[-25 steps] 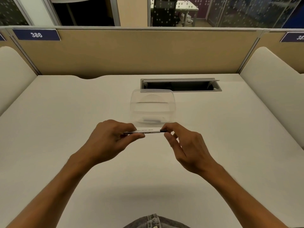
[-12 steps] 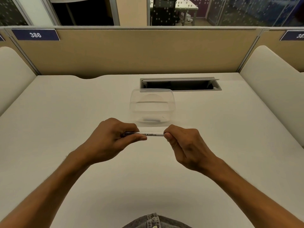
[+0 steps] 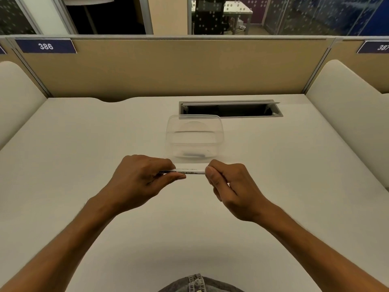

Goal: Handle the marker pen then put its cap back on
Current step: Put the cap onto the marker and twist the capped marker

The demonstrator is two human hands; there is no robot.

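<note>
The whiteboard marker (image 3: 190, 171) is held level above the white desk (image 3: 84, 148), just in front of a clear plastic container (image 3: 194, 138); the left hand (image 3: 141, 182) pinches its barrel between thumb and fingers, and the right hand (image 3: 229, 186) is closed over its right end, so the cap is hidden. It looks light, stiff and smooth, so I think a firm pinch on the barrel is best. The desk is matte, with a cable opening (image 3: 230, 108) and a beige partition (image 3: 168, 66) behind.

The marker pen (image 3: 190, 172) is slim and white, printed "WHITE BOARD" in dark letters along the barrel. It lies level, crosswise, gripped at both ends. Only the middle stretch between the two grips shows; its ends, and any cap, are hidden inside the fingers.
</note>
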